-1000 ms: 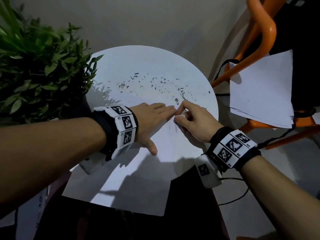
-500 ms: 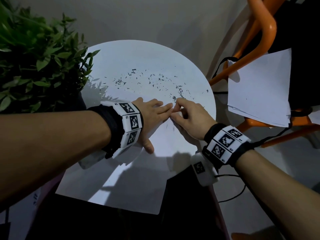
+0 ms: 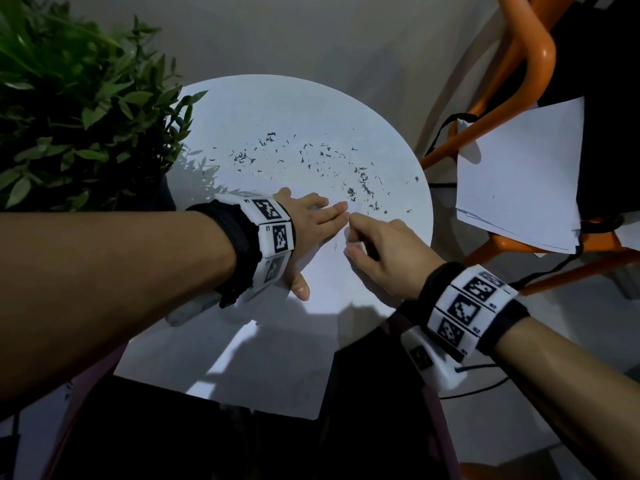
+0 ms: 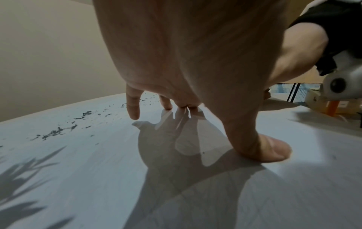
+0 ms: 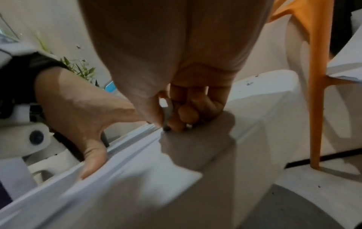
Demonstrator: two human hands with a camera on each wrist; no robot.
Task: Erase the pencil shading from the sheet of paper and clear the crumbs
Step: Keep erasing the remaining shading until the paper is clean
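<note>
White eraser (image 5: 168,113) pinched in your right hand (image 3: 384,258), left hand (image 3: 311,220) flat on the paper (image 3: 332,278); keep rubbing, then sweep crumbs (image 3: 360,178) off the table's far edge.

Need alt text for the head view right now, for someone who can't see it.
Right hand pinches a small white eraser against a sheet of paper on a round white table, while the left hand presses the sheet flat. Dark eraser crumbs lie scattered beyond the fingers.

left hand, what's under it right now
The left hand lies flat with fingers straight on the sheet of paper, which rests on the round table. Any pencil marks beneath the palm are hidden.
</note>
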